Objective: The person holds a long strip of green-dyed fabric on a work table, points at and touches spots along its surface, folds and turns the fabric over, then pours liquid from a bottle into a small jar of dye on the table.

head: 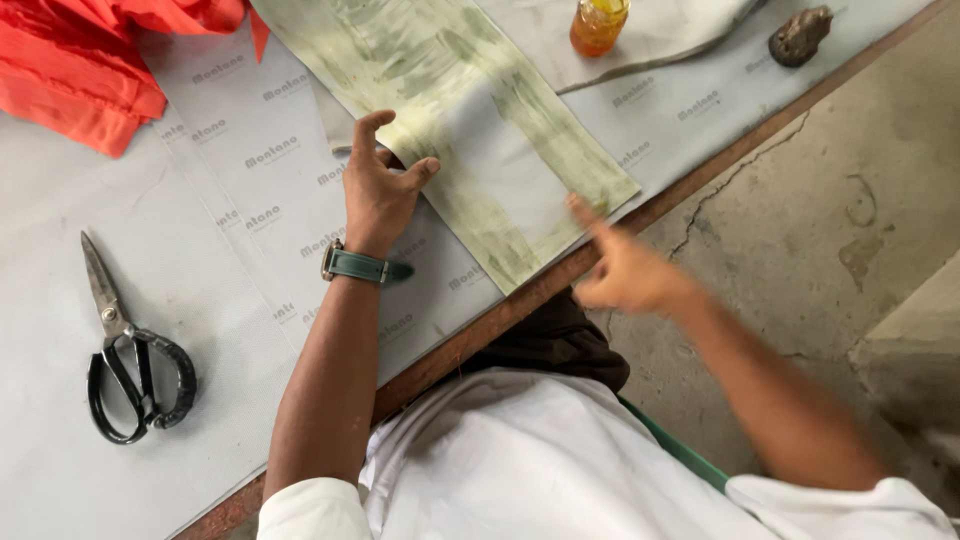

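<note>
**stitchnewbie:** Why's your left hand (378,185) parked flat on that green-streaked strip (480,130) like that?

**benchrat:** Looks to me like you're using it as a weight. Your palm is down on the strip's left edge, fingers spread, thumb stuck out to the side, nothing gripped. My guess is that stops the piece sliding on the slick grey sheet (250,230) that covers the table.

**stitchnewbie:** And your right hand (625,275)?

**benchrat:** It's blurry, so take this loosely: it's off the table edge (520,300) with the index finger pointing up at the strip's near corner, other fingers curled in. I can't tell if the fingertip touches the fabric. It's holding nothing that I can see.

**stitchnewbie:** Where does the strip sit, exactly?

**benchrat:** It runs diagonally across the table from the top of the view down to the near edge, right in front of you. Its lower end is just inside the edge, which I'd say keeps it within easy reach of both your hands.

**stitchnewbie:** Other stuff?

**benchrat:** Black-handled scissors (130,350) lie well apart on your left, closed. Orange cloth (90,60) is bunched in the far left corner, and there's an amber jar (598,24) and a dark lump (800,35) at the far side, clear of the work.
</note>
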### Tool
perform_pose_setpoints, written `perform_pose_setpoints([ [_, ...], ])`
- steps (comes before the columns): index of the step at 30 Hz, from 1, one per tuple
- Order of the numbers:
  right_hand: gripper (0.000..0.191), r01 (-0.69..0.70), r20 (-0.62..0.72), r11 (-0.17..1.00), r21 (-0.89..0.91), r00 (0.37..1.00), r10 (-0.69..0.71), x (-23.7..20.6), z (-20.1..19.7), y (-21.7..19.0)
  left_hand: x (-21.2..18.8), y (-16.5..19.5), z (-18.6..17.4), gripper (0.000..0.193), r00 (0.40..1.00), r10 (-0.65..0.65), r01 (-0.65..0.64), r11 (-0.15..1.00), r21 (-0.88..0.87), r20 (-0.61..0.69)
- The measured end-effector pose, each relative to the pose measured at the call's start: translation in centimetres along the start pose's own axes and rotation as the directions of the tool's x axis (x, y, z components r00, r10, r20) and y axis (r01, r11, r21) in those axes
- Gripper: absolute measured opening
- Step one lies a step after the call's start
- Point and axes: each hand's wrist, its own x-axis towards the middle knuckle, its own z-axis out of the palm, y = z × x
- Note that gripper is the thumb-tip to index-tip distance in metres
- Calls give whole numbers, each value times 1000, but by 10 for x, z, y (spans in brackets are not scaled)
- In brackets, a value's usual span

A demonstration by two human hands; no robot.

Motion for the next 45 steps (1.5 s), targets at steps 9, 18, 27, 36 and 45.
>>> perform_pose_setpoints([
  [9, 115, -215, 66, 896, -388, 964, 259, 4, 1, -29, 3, -4, 1, 73, 997, 68, -70, 995, -72, -25],
  [18, 108, 68, 152, 738, -671, 987, 47, 14, 6, -28, 4, -3, -2, 74, 999, 46, -47, 998, -46, -21],
  [27, 90, 4, -27, 527, -850, 998, -51, 16, 12, -5, 2, -1, -3, 74, 1000, 30, -30, 998, -51, -8],
  [36, 97, -88, -217, 893, -441, 976, -10, 4, -46, 17, -1, 3, -4, 72, 999, 28, -26, 996, -91, 16],
  [45, 111, -197, -139, 853, -483, 979, 147, 19, -8, 86, -2, 1, -6, 70, 1000, 5, -2, 986, -166, 17],
])
